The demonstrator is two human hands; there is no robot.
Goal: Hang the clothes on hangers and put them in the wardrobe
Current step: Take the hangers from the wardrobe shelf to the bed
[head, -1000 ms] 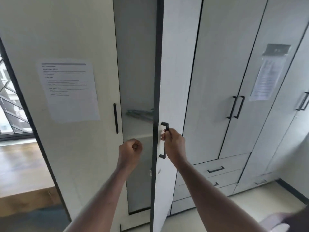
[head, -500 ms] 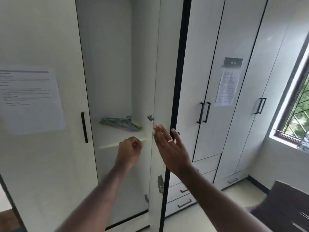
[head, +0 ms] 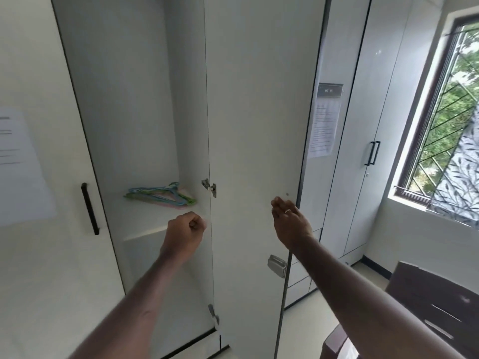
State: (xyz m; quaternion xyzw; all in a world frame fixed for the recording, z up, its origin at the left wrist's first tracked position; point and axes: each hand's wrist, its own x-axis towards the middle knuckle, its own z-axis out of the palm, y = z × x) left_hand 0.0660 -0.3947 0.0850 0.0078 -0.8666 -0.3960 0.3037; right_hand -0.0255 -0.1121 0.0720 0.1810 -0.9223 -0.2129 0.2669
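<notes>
While the wardrobe door stands wide open, the right hand presses flat-fingered against it, the left hand is clenched empty, and hangers lie on the shelf inside.

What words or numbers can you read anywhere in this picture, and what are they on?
Dark label above the sheet on the closed wardrobe door: short pale characters, too blurred to read with confidence.
Printed sheet under that label: many lines of text, too small to read.
Paper on the left wardrobe door: a few grey lines, blurred and unreadable.
No other writing shows; the coloured hangers on the shelf bear none.
</notes>
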